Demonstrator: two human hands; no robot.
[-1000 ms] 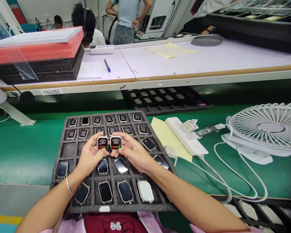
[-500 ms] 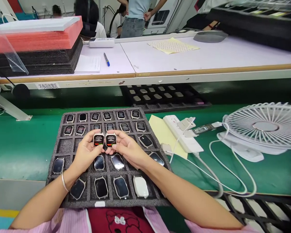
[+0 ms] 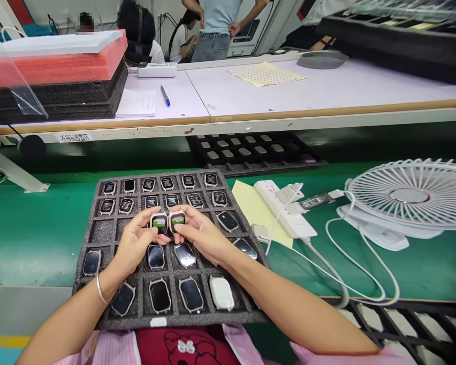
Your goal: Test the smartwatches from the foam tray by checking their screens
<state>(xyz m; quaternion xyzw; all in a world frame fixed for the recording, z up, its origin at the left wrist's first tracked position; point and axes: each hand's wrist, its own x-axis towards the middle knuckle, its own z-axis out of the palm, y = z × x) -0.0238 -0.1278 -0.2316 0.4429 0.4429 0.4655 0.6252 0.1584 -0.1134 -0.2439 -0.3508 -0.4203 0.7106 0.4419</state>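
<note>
My left hand point(image 3: 137, 238) grips a smartwatch case point(image 3: 159, 223) without a strap, thumb at its lower edge. Beside it, a second smartwatch case point(image 3: 177, 221) is held in my right hand point(image 3: 197, 230), its thumb near the bottom of the screen. Both screens are lit with a green band across dark and pale areas. The two watches are side by side, close together, above a dark grey foam tray point(image 3: 95, 299). Many more watch cases lie in its compartments; the far rows show lit text, the near ones dark screens. One white-faced watch point(image 3: 221, 293) sits at the near right.
On the right are a white power strip point(image 3: 285, 208), a tangle of cables and a white fan point(image 3: 410, 195). A raised shelf point(image 3: 251, 101) holds foam stacks point(image 3: 57, 86), a pen point(image 3: 165, 96) and papers. Another watch tray point(image 3: 247, 147) lies under it. People are beyond.
Both watch screens have gone from dark text with red and green at the bottom to a broad green band. The hands and watches have shifted slightly right.
</note>
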